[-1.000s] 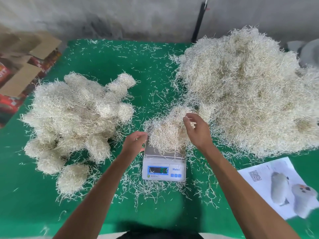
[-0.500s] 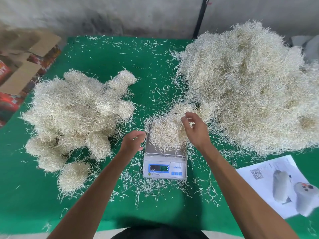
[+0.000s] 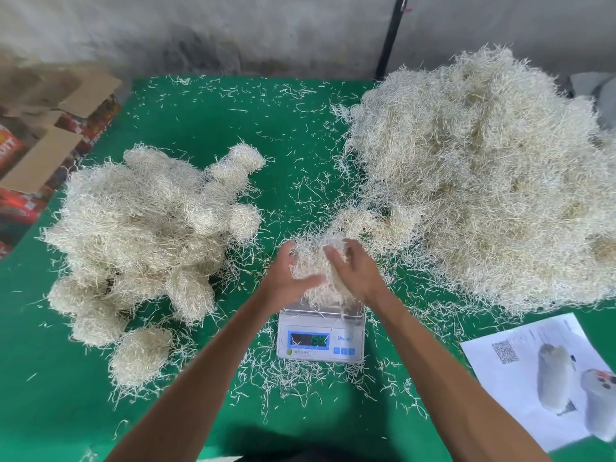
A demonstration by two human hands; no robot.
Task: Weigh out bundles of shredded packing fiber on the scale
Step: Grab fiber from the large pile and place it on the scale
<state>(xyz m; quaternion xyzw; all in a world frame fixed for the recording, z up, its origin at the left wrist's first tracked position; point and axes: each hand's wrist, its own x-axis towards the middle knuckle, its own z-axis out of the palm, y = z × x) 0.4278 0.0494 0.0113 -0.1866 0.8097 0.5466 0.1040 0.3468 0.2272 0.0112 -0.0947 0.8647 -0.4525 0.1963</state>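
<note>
Both forearms bare — no sleeves, dark garment at the waist.

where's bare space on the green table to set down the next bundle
Freest: the green table's near-left corner, below the rolled fiber bundles, and the far strip between them and the big loose fiber heap. Crowded: around the white digital scale and printed paper sheet.

Small white digital scale (image 3: 320, 335) at the near centre of the green felt-covered desk (image 3: 206, 121), clump of pale shredded fiber (image 3: 320, 278) on its pan between both hands, heap of rolled pale fiber bundles (image 3: 140, 235) to its left, large loose pile of pale shredded fiber (image 3: 493, 181) to its right, white printed paper sheet (image 3: 520, 371) at the near right, brown cardboard boxes (image 3: 43, 135) beyond the desk's left edge.
</note>
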